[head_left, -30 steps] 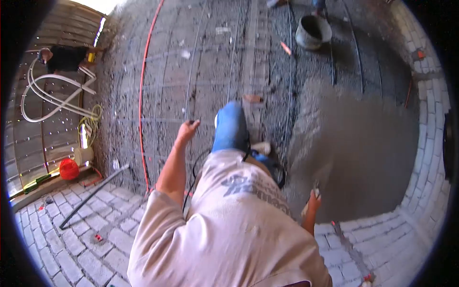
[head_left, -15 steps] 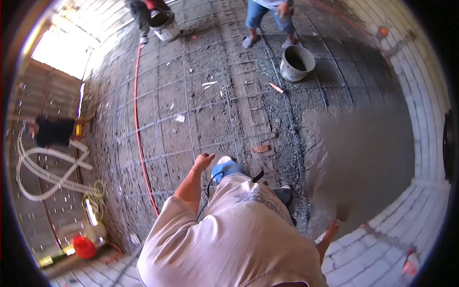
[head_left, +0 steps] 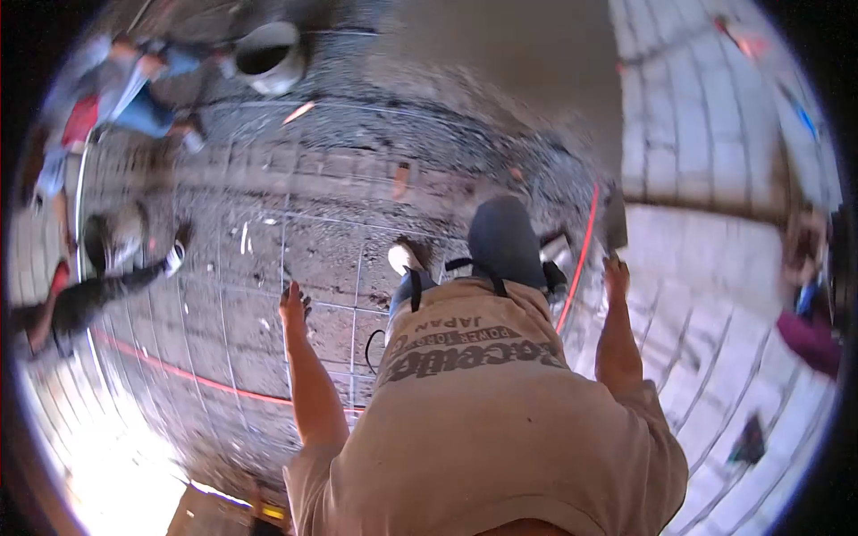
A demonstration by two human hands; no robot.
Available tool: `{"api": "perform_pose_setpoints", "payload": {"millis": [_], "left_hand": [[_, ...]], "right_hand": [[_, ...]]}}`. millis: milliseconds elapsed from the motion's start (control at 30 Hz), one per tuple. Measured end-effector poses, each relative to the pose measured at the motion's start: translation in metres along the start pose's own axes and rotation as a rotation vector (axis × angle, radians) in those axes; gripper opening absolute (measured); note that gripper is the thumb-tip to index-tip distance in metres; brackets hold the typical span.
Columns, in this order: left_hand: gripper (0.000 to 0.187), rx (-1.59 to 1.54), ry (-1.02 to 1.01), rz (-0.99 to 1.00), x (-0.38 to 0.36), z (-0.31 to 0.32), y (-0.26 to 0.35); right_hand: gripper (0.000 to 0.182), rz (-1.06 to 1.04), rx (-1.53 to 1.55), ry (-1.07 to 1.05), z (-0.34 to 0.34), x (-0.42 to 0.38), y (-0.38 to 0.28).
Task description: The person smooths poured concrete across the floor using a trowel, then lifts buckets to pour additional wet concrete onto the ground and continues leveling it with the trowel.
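My right hand is closed round the handle of a trowel, whose grey blade points away from me near the pale block wall. On my other side, my left hand hangs over the steel rebar grid with its fingers loosely apart and nothing visible in them. Smooth wet concrete covers the ground ahead, its rough edge running into gravel. My feet stand among the bars, one white shoe showing.
A bucket stands beside the wet concrete, a second bucket at the left. Two blurred people are at the left. A red line crosses near my right side, along the block wall. A brick piece lies ahead.
My view and body have swung to the right; the buckets and people have shifted left in view. The trowel stays in my right hand, now farther forward beside the wall.
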State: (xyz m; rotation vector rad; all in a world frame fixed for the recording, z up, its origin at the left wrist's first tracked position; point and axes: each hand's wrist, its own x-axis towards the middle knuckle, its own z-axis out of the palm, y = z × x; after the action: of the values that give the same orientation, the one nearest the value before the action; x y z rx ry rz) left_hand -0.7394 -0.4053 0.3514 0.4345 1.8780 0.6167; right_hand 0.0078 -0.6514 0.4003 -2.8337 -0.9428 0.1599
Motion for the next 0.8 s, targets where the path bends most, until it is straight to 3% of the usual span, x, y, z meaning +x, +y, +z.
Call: {"api": "perform_pose_setpoints", "payload": {"millis": [67, 133, 200, 233, 267, 333, 400, 433, 500, 533, 600, 667, 733, 800], "left_hand": [[0.044, 0.106, -0.104, -0.037, 0.001, 0.001, -0.021], [0.045, 0.188, -0.176, -0.04, 0.006, 0.008, -0.058], [0.048, 0.323, -0.214, -0.109, -0.001, 0.017, -0.075], [0.048, 0.397, -0.231, -0.151, -0.008, 0.028, -0.071], [0.048, 0.47, -0.242, -0.185, -0.021, 0.035, -0.067], [0.047, 0.605, -0.319, -0.162, -0.033, 0.052, -0.051], [0.046, 0.773, -0.364, -0.032, -0.041, 0.074, -0.039], [0.046, 0.73, -0.367, -0.096, -0.016, 0.08, -0.048], [0.041, 0.869, -0.424, 0.25, 0.024, 0.095, -0.044], [0.041, 0.708, -0.451, 0.101, -0.017, 0.114, -0.008], [0.039, 0.689, -0.467, 0.24, -0.033, 0.136, 0.024], [0.039, 0.686, -0.43, 0.366, -0.059, 0.159, 0.058], [0.038, 0.639, -0.451, 0.332, -0.082, 0.175, 0.08], [0.039, 0.652, -0.452, 0.365, -0.053, 0.168, 0.075]], "right_hand": [[0.041, 0.286, 0.211, -0.042, 0.007, -0.04, 0.013], [0.043, 0.25, 0.039, -0.039, -0.033, -0.086, -0.032], [0.037, 0.274, 0.075, -0.15, -0.04, -0.116, -0.025], [0.04, 0.154, -0.026, -0.109, -0.026, -0.124, -0.002], [0.04, 0.198, -0.021, -0.106, -0.029, -0.14, 0.001], [0.045, 0.487, 0.126, -0.15, -0.039, -0.17, 0.004], [0.05, 0.583, 0.16, -0.179, -0.049, -0.194, 0.009], [0.05, 0.577, 0.159, -0.203, -0.047, -0.205, 0.017], [0.049, 0.656, 0.264, -0.24, -0.023, -0.228, 0.049], [0.049, 0.681, 0.27, -0.248, -0.015, -0.237, 0.061], [0.039, 0.627, 0.172, -0.203, -0.004, -0.248, 0.076], [0.04, 0.635, 0.174, -0.231, 0.004, -0.247, 0.087], [0.043, 0.308, 0.186, -0.288, 0.024, -0.247, 0.116], [0.046, 0.681, 0.407, -0.341, 0.016, -0.225, 0.107]]}}
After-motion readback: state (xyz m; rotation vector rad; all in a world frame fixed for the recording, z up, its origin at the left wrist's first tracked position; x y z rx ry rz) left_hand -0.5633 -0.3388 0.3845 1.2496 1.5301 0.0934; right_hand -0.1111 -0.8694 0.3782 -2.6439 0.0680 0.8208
